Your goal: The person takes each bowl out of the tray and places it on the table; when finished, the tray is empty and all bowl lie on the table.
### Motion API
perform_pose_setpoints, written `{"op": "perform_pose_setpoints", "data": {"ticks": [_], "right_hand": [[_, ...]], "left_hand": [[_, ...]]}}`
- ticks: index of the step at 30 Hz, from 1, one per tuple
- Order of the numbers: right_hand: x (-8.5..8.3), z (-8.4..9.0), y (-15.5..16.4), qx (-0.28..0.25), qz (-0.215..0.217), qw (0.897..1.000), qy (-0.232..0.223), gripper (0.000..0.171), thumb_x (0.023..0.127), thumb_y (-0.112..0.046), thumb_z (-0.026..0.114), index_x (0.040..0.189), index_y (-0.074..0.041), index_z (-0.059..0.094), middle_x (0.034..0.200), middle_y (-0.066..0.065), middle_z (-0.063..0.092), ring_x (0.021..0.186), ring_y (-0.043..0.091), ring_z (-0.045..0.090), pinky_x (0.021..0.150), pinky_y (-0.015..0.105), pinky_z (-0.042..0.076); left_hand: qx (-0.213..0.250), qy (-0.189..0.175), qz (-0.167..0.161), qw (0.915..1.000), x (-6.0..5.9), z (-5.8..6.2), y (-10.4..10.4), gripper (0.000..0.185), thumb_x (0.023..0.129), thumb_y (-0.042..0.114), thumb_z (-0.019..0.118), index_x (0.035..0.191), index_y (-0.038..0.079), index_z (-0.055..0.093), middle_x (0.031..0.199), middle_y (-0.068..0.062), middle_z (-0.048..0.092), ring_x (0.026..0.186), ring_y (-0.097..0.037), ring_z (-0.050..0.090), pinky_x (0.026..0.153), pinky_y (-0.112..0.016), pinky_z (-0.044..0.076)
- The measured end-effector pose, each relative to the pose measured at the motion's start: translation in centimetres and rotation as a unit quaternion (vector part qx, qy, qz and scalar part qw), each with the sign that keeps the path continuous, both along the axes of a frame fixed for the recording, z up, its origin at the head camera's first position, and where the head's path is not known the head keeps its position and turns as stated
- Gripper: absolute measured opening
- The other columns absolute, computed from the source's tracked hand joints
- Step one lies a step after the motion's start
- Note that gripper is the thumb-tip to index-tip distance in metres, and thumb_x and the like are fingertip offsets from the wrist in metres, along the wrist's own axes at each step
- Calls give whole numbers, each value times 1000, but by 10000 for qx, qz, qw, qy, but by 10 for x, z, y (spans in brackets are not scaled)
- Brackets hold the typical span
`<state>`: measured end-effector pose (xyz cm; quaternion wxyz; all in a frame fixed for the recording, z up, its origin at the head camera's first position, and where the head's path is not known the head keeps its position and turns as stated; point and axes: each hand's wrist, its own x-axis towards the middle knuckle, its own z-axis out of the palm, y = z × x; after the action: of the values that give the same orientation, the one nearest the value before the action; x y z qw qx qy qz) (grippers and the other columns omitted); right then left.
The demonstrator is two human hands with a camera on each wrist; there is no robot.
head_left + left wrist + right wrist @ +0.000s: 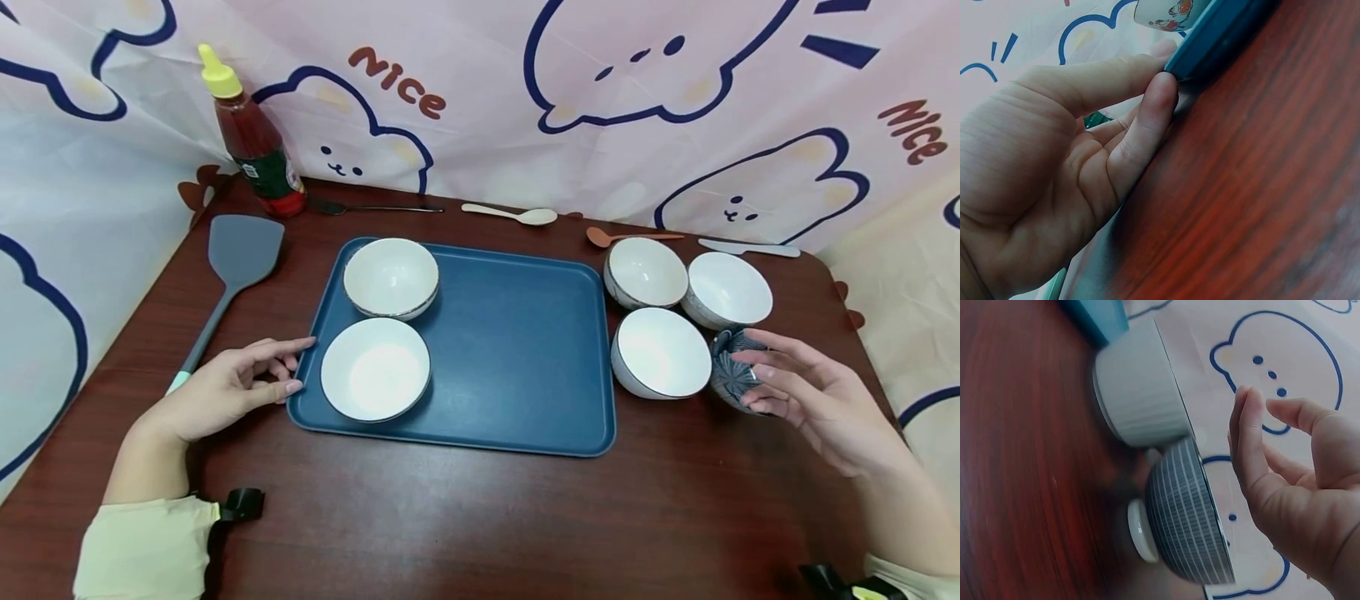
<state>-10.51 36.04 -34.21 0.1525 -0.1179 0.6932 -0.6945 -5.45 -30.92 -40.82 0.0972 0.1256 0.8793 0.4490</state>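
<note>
My left hand [213, 392] pinches the left rim of a blue tray [517, 358] between thumb and fingers, and the left wrist view shows the fingertips on the tray's edge. Two white bowls stand on the tray's left side, one bowl [392, 279] behind the other bowl [376, 369]. My right hand [832, 408] is over a dark blue striped bowl [1185, 512], fingers loosely bent with nothing between them. That bowl stands upright, partly hidden by the hand in the head view. Right beside it is a white bowl [662, 353].
Two more white bowls [646, 272] [729, 289] stand behind. Along the back lie a dark fork [375, 208], a cream spoon [517, 215], a brown spoon [600, 237] and a pale knife [750, 247]. A red sauce bottle [258, 154] and grey spatula [243, 250] are at left.
</note>
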Motion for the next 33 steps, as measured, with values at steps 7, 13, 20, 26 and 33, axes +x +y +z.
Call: {"op": "perform_pose_setpoints", "data": {"ticks": [7, 13, 20, 26, 33], "right_hand": [[-4, 7, -28, 372, 120, 9992, 93, 46, 101, 9, 44, 146, 3, 40, 123, 7, 65, 84, 18, 73, 73, 27, 59], [-5, 9, -52, 635, 343, 9973, 103, 45, 101, 6, 48, 145, 6, 39, 123, 10, 63, 85, 19, 73, 74, 29, 59], [-8, 13, -82, 1130, 501, 9922, 176, 50, 100, 1, 54, 148, -2, 41, 126, 6, 62, 87, 22, 73, 78, 29, 59], [-12, 12, -110, 1508, 492, 9873, 86, 50, 100, -7, 60, 147, -5, 43, 127, 9, 60, 89, 22, 74, 79, 31, 59], [-7, 15, -151, 1059, 403, 9906, -767, 54, 101, -17, 59, 149, -3, 40, 135, 24, 54, 94, 25, 74, 85, 33, 58]], "left_hand": [[-17, 1, 15, 10000, -1, 1, 0, 52, 95, 10, 67, 145, 12, 51, 105, -3, 56, 90, -6, 55, 66, -20, 49], [-17, -72, 43, 10000, -1, 2, 1, 52, 96, 12, 67, 145, 13, 51, 104, -3, 56, 90, -7, 55, 65, -21, 49], [7, -57, 0, 10000, -3, 2, 1, 52, 96, 11, 67, 145, 13, 51, 104, -3, 56, 89, -7, 55, 64, -21, 49], [-11, -115, 34, 9999, -2, 1, 1, 53, 96, 12, 67, 146, 13, 50, 104, -3, 56, 90, -7, 55, 64, -21, 49], [22, -125, 26, 9999, -1, 0, 1, 53, 96, 11, 67, 146, 12, 50, 105, -3, 56, 90, -7, 55, 65, -20, 50]]}}
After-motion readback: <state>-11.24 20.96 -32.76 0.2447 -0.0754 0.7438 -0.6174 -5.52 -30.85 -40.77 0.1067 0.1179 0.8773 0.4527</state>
